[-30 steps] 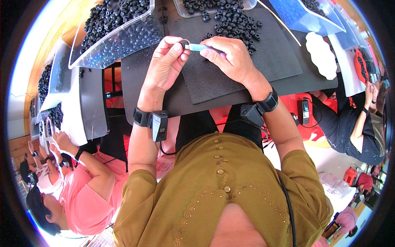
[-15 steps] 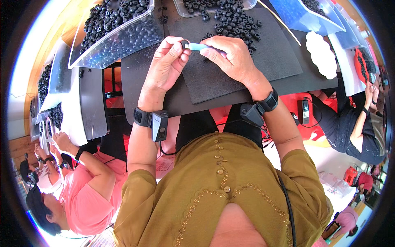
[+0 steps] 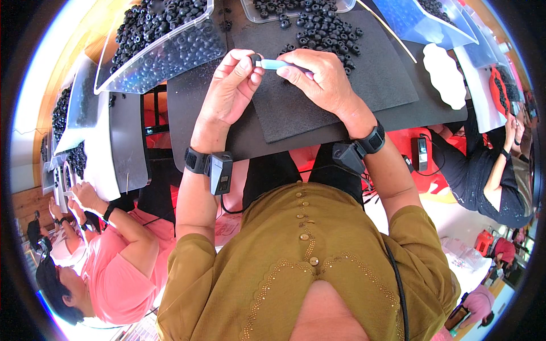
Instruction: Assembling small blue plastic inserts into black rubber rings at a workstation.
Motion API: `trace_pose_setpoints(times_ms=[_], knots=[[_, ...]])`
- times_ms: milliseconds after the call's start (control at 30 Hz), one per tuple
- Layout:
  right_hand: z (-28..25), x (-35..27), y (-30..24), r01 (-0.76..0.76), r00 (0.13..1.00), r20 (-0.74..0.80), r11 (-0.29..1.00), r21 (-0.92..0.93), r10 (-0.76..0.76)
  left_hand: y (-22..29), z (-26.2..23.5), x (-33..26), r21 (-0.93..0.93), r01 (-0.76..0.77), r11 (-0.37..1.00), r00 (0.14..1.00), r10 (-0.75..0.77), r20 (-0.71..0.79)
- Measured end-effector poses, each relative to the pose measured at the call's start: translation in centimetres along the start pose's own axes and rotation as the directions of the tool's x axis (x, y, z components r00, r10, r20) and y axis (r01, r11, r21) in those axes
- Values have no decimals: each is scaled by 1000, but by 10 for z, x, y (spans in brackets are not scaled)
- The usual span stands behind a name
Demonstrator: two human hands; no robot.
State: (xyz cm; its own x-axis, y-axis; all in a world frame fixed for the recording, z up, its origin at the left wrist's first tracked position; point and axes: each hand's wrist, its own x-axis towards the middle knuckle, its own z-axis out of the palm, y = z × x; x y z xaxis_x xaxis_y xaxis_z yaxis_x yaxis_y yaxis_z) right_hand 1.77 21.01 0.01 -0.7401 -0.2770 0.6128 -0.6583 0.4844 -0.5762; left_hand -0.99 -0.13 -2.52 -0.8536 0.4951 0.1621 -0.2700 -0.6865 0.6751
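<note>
Above the near part of the black mat [image 3: 335,105], my left hand [image 3: 229,85] pinches a small black ring-like part [image 3: 255,59] between thumb and fingertips. My right hand [image 3: 319,79] is closed around a slim tool with a light-blue body [image 3: 274,65], its short pale tip pointing left. That tip meets the black part or lies right beside it; I cannot tell whether it goes in. The tool's rear is mostly hidden in my fingers. Beyond my hands lies a loose pile of similar black parts [image 3: 327,35].
A clear plastic bin [image 3: 165,71] full of black parts stands at the far left. Another shallow clear tray [image 3: 270,18] sits at the back. To the right are a white wavy-edged piece [image 3: 443,75], a thin stick [image 3: 392,34] and a blue bin [image 3: 424,28]. Co-workers sit on both sides.
The black part has turned in my left fingertips: its ring opening showed before, and now a more solid dark side does. Both hands have stayed in nearly the same place.
</note>
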Motion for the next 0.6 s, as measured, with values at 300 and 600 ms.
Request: trace_pose_setpoints(times_ms=[300,600], knots=[[1,0,3,14,1000,-19,1000,-28,-14,0,4,0,-4,0,1000,1000,0,-6],[2,1,7,3,994,-106,999,-46,-8,2,11,-3,40,37,998,995,-41,88]])
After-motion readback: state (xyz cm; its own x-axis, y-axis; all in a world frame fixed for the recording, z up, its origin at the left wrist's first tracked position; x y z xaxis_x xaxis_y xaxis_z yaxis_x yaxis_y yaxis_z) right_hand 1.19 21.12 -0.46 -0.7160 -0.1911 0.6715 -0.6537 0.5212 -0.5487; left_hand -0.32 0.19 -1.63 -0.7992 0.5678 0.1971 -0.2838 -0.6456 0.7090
